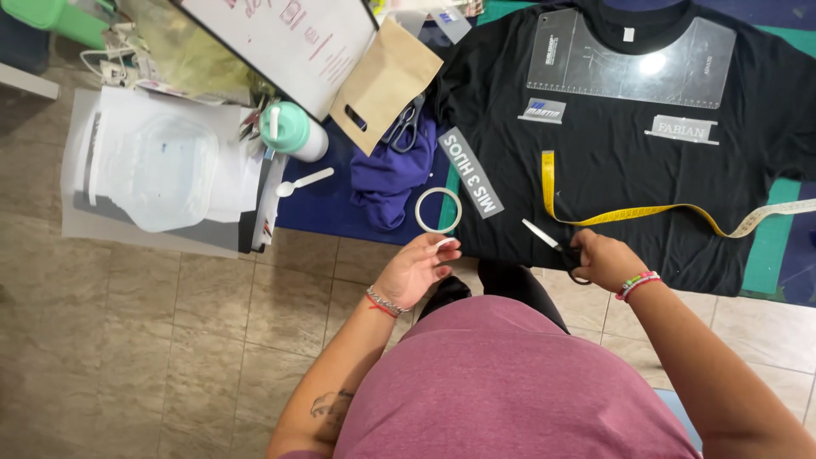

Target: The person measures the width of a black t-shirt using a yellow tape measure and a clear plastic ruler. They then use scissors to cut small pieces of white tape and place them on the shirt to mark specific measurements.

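Observation:
A black T-shirt [629,178] lies flat on a table. My right hand [602,257] grips small black-handled scissors [551,242] at the shirt's near hem, blades pointing up-left. My left hand [418,268] is at the table's near edge, fingers pinching a small white piece of tape, just below a roll of clear tape [439,210]. A grey transfer strip [472,172] lies diagonally on the shirt's left side. Two smaller grey transfer pieces [682,129] lie on the chest. A yellow measuring tape [646,211] curves across the shirt.
A clear plastic alignment ruler [631,58] rests at the collar. Purple cloth [387,174], larger scissors [406,126], a brown paper pouch [384,81], a green-capped bottle [293,130] and a white spoon [304,181] crowd the left. A side table holds papers [161,161]. Tiled floor lies below.

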